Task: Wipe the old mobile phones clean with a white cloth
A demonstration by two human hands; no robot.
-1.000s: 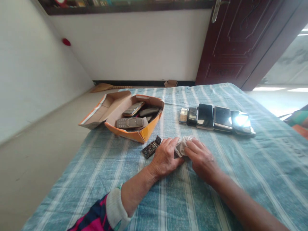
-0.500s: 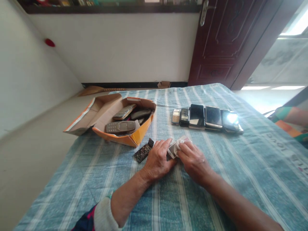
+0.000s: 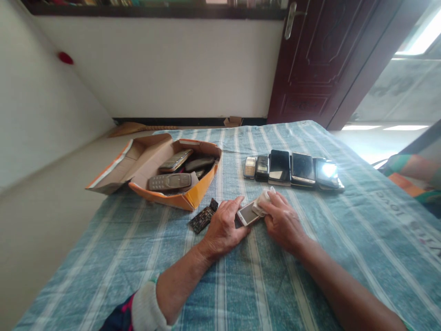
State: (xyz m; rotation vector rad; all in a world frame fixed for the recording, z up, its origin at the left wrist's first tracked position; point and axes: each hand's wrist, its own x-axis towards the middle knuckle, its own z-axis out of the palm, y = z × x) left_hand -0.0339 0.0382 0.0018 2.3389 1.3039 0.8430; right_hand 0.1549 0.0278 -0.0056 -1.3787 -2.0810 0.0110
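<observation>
A small white mobile phone (image 3: 247,214) lies at a slant on the striped cloth, its grey screen facing up. My left hand (image 3: 223,227) grips its left end between thumb and fingers. My right hand (image 3: 284,221) is closed on a crumpled white tissue or cloth (image 3: 262,201), pressed to the phone's far right end, which it covers. Just left of my left hand rests a dark circuit board (image 3: 201,220), with a small piece standing up at its upper corner.
An orange cardboard box (image 3: 207,184) with its lid folded open holds several old phones (image 3: 170,182). Beyond my right hand, more phones (image 3: 279,166) sit in a row of stacks. The blue striped cloth (image 3: 310,285) covers the table. A brown door (image 3: 310,64) stands behind.
My right hand has slid the white wad toward the phone's far right end, baring more of the screen. My left hand keeps its grip. The whole view has shifted slightly.
</observation>
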